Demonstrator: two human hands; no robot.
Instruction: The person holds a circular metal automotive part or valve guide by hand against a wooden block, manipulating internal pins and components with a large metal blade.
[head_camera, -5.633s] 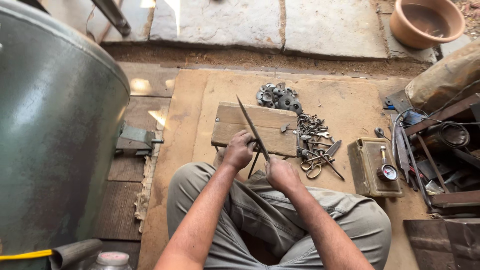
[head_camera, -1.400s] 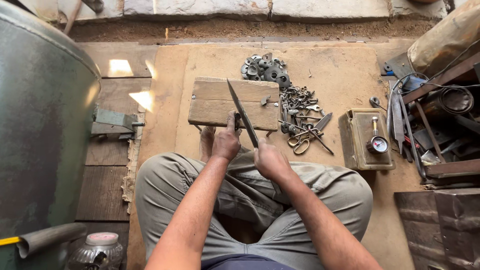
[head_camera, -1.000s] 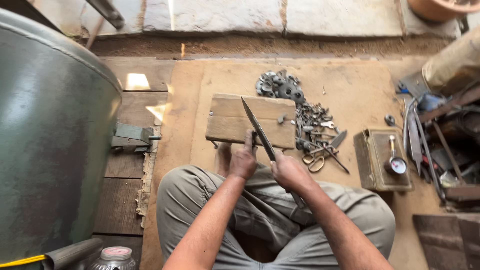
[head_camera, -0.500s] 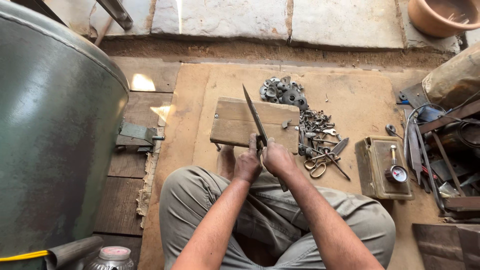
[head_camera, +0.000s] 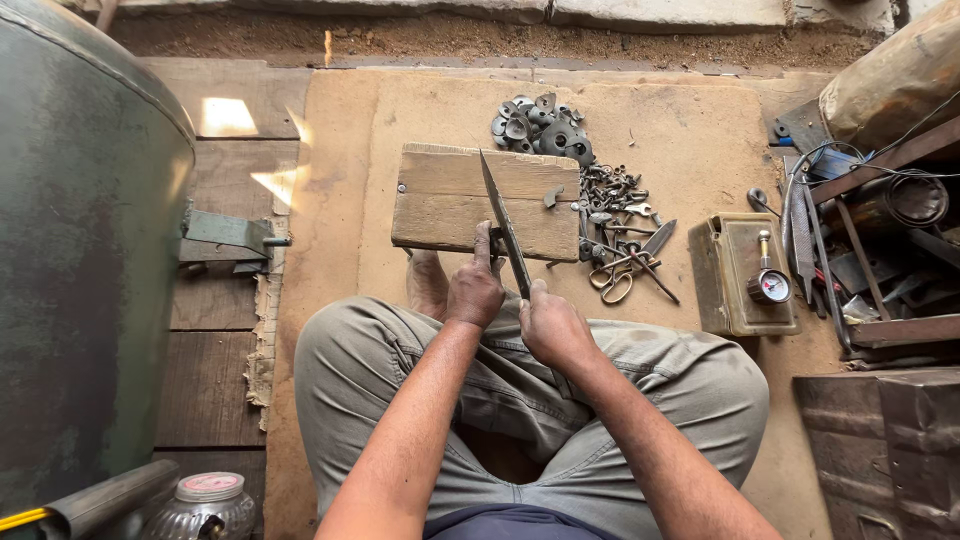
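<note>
Head view, looking straight down at someone sitting cross-legged on the floor. Both hands are wrapped around a long dark metal blade. The left hand has its grip closed near the lower part of the blade, with one finger stretched up along it onto the wood. The right hand is just below and to the right, also closed, on the handle end (can't really see the handle itself, the fist covers it). The blade runs diagonally up and slightly left, lying across a worn wooden block that sits on the floor right in front of the knees.

Just right of the block there's a scatter of small metal bits and keys, with a pair of scissors at the lower edge of that mess. Above that, a pile of dark round metal discs. Further right sits a greenish metal box with a small round gauge lying on top. Far left is a big green metal drum, and a jar with a pinkish lid near the bottom corner.
</note>
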